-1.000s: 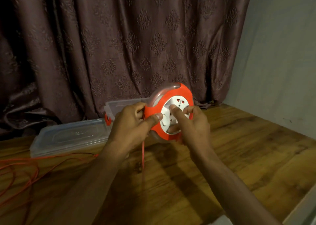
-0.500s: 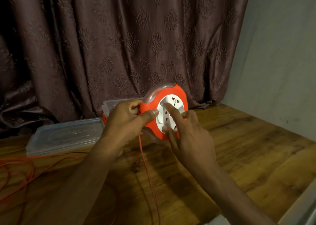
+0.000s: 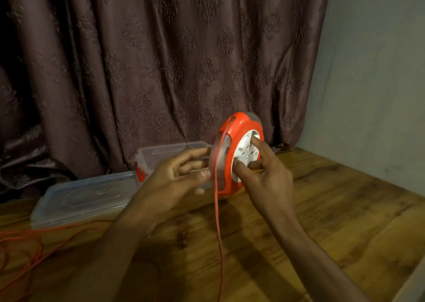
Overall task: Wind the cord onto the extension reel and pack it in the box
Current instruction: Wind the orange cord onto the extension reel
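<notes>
The orange extension reel [image 3: 232, 138] with a white socket face stands on edge just above the wooden table [image 3: 333, 221], turned partly sideways to me. My left hand [image 3: 177, 177] holds its clear rim, fingers behind and thumb in front. My right hand [image 3: 266, 177] presses its index fingertip and thumb on the white face. The orange cord [image 3: 217, 221] runs from the reel's top, down over its rim, to the frame's bottom edge. More loose cord [image 3: 34, 244] lies at the left. The clear plastic box [image 3: 167, 152] stands open behind my left hand.
The box's clear lid [image 3: 87, 196] lies flat on the table to the left of the box, whose orange latch [image 3: 140, 174] faces it. A dark patterned curtain [image 3: 161, 60] hangs right behind. A grey wall [image 3: 372, 83] closes the right side.
The reel has shifted right and turned its edge toward me. My right index finger moved up the white face, and the cord now hangs straight down over the rim.
</notes>
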